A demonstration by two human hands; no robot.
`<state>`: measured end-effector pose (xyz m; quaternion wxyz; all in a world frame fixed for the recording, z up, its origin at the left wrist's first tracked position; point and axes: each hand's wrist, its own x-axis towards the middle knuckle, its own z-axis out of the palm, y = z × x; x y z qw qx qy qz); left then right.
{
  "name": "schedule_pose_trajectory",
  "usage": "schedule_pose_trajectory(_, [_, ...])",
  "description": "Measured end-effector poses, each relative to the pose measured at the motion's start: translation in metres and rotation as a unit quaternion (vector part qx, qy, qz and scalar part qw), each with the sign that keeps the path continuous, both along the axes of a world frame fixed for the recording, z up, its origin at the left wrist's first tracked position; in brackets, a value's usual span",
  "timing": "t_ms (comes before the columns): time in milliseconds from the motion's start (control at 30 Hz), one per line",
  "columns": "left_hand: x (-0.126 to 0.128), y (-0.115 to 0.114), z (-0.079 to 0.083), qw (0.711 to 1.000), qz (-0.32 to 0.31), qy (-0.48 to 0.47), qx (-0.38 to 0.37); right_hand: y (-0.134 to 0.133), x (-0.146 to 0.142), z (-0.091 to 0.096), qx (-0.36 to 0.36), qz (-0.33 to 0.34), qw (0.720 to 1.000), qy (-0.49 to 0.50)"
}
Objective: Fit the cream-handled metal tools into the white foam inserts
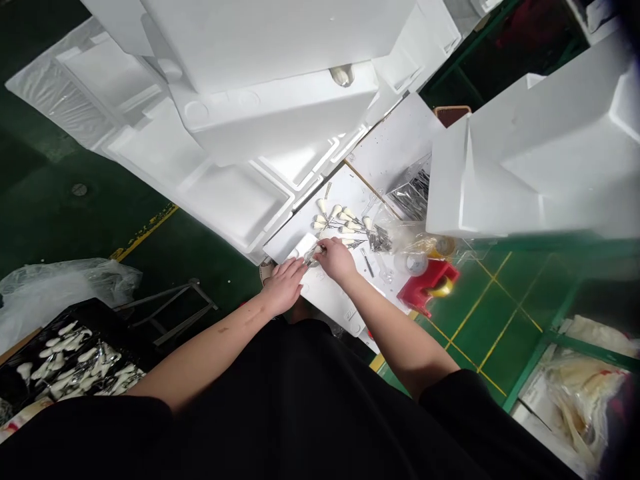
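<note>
My left hand [284, 288] lies with its fingers stretched out at the edge of a small white foam piece [306, 245] on the white work table [327, 293]. Close beside it, my right hand [339, 260] has thumb and fingers pinched together. A small greyish object shows at those fingertips, mostly hidden, and I cannot make out its kind. Just beyond my hands are scattered several cream-coloured, bulb-ended pieces [336, 212] with thin metal stems. A slim dark tool [367, 263] lies to the right of my right hand.
White foam trays [240, 200] are stacked at the left and back. A clear bin of metal rods [413, 192], a foam box [530, 153] and a red tape dispenser [423, 285] stand to the right. A black crate [80, 313] at lower left holds similar cream pieces.
</note>
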<state>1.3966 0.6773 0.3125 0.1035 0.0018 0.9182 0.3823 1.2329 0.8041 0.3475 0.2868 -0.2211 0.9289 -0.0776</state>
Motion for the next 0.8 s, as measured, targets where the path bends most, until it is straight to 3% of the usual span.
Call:
schedule_pose_trajectory(233, [-0.008,-0.003,0.007,0.990,-0.093,-0.029,-0.101,-0.011,0.021,-0.009,0.074,-0.106,0.987,0.099])
schedule_pose_trajectory(333, [-0.023,-0.001,0.008,0.983,-0.138,0.005,-0.124,-0.012,0.016,-0.012,0.076,-0.193,0.977,0.045])
schedule_pose_trajectory(433, [-0.037,0.005,-0.004,0.970,-0.197,0.033,-0.139,0.006,0.010,-0.004,0.033,-0.252,0.967,-0.031])
schedule_pose_trajectory(500, [-0.043,0.009,-0.020,0.962,-0.226,0.028,-0.151,0.041,0.006,0.009,-0.041,-0.275,0.960,-0.018])
schedule_pose_trajectory(600, [-0.048,0.013,-0.046,0.956,-0.230,0.060,-0.170,0.129,0.003,0.037,-0.152,-0.346,0.922,0.085])
schedule_pose_trajectory(667, [-0.049,0.015,-0.056,0.956,-0.225,0.073,-0.172,0.199,0.003,0.060,-0.155,-0.477,0.849,0.167])
schedule_pose_trajectory(733, [-0.048,0.016,-0.058,0.955,-0.226,0.074,-0.178,0.263,-0.001,0.077,-0.124,-0.617,0.754,0.188])
schedule_pose_trajectory(800, [-0.046,0.017,-0.055,0.951,-0.230,0.075,-0.192,0.309,-0.010,0.085,-0.120,-0.676,0.711,0.154])
